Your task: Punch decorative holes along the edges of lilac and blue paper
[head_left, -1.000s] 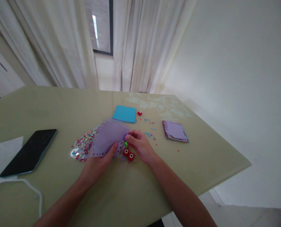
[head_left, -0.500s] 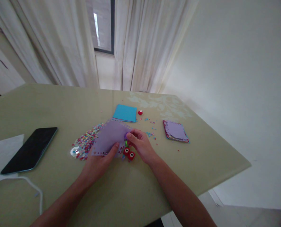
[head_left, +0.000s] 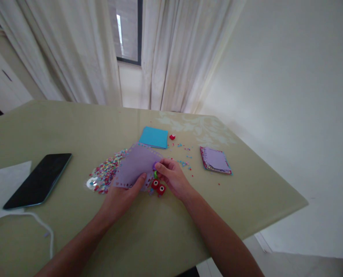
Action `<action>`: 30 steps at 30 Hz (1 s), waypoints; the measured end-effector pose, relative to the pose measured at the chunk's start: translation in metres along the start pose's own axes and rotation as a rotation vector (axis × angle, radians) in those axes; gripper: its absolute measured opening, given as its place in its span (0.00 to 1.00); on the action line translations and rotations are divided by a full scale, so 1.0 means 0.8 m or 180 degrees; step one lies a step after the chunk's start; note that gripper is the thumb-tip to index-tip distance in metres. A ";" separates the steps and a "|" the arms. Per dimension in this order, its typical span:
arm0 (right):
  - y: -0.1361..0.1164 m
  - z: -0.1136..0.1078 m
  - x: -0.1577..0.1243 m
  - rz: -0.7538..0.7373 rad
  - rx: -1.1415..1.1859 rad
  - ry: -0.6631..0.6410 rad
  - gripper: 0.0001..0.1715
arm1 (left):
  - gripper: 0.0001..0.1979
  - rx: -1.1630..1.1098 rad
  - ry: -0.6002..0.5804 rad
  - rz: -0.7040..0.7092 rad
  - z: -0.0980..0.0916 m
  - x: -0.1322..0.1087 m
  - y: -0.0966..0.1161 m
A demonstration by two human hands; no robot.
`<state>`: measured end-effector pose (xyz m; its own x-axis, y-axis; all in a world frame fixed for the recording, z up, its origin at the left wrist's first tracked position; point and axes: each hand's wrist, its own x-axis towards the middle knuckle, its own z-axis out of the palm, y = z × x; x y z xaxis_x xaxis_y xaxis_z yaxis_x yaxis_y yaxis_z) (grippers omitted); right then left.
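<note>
"What do we log first?"
"Confetti (head_left: 106,173) on the table (head_left: 246,200); then our left hand (head_left: 119,200), fingers gripping the purple paper (head_left: 139,163)."
"And right?"
"Our right hand (head_left: 173,177) pinches a purple punch (head_left: 154,166) at the paper's right edge."

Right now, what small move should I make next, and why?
Perhaps squeeze the small purple piece, seemingly a punch, in the right hand: it sits at the edge of the purple sheet, which the left hand holds, and holes line the nearby border.
</note>
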<state>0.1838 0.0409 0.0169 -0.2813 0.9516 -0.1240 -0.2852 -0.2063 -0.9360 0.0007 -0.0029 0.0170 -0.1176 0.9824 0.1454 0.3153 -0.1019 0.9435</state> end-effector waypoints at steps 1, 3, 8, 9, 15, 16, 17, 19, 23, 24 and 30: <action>0.001 0.000 0.000 -0.0009 0.0004 -0.0003 0.31 | 0.22 -0.0004 -0.0001 0.0016 0.000 0.000 0.000; 0.002 0.000 0.000 -0.0026 0.0008 -0.0018 0.31 | 0.22 -0.0002 -0.0013 0.0034 0.001 0.000 -0.001; 0.003 0.002 0.000 -0.0005 0.0106 -0.0028 0.31 | 0.23 -0.0053 -0.0050 0.0014 0.001 0.001 0.001; 0.003 0.003 0.000 -0.0012 0.0127 -0.0017 0.31 | 0.23 -0.0069 -0.0068 0.0017 0.001 0.001 0.002; 0.005 0.005 -0.001 -0.0033 0.0214 -0.0052 0.30 | 0.24 -0.0060 -0.0096 0.0032 0.000 0.001 0.001; 0.006 0.006 -0.001 -0.0032 0.0214 -0.0067 0.30 | 0.24 -0.0062 -0.0098 0.0006 0.000 0.000 0.000; 0.006 0.006 -0.001 -0.0026 0.0213 -0.0075 0.30 | 0.24 -0.0061 -0.0104 -0.0024 0.000 0.000 -0.001; 0.007 0.007 -0.002 0.0025 0.0219 -0.0086 0.30 | 0.24 -0.0040 -0.0082 -0.0100 -0.001 -0.001 -0.003; 0.006 0.006 -0.001 0.0064 0.0215 -0.0017 0.29 | 0.22 -0.0075 0.0093 -0.0208 -0.002 0.001 -0.002; 0.004 0.006 -0.001 0.0028 0.0195 0.0024 0.29 | 0.22 -0.0120 0.0128 -0.0205 -0.003 0.001 -0.001; -0.018 -0.015 -0.001 -0.0328 -0.0678 -0.0036 0.21 | 0.20 -0.0208 0.0309 -0.0417 -0.010 0.002 0.004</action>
<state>0.1992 0.0459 0.0269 -0.2712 0.9623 -0.0217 -0.1137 -0.0544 -0.9920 -0.0057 -0.0027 0.0223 -0.2451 0.9685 0.0449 0.2299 0.0131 0.9731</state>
